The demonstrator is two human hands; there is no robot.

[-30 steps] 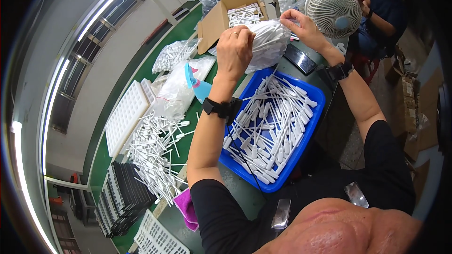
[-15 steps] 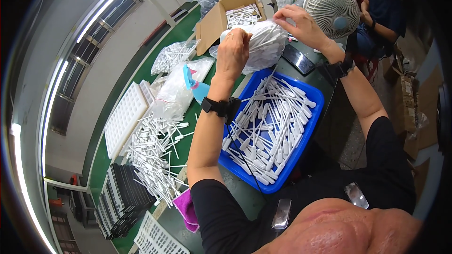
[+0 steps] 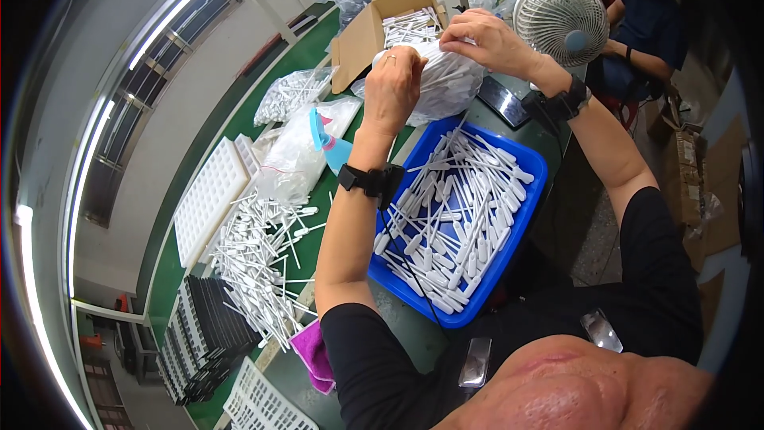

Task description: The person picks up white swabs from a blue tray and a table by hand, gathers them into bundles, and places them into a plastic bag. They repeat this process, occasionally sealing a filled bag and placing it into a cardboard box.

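A clear plastic bag (image 3: 452,84) packed with white plastic sticks stands beyond the blue tray. My left hand (image 3: 395,86) pinches the bag's upper edge on its left side. My right hand (image 3: 492,41) is closed at the top of the same bag, thumb and fingers together on its edge, a short way from the left. Nearer me the blue tray (image 3: 535,207) holds many loose white sticks (image 3: 469,239) with wide paddle-like ends. My left forearm passes over the tray's left side. My fingertips partly hide the bag's mouth.
Left of the tray are a light-blue spray bottle (image 3: 337,151), loose sticks (image 3: 259,259), white foam trays (image 3: 211,199) and stacked black trays (image 3: 203,342). Behind the bag sits an open cardboard box (image 3: 356,41). A phone (image 3: 503,100) and a fan (image 3: 560,21) are at right, near a seated person (image 3: 643,28).
My right hand has moved left along the bag's top, closer to my left hand. The left hand stays nearly still on the bag's edge.
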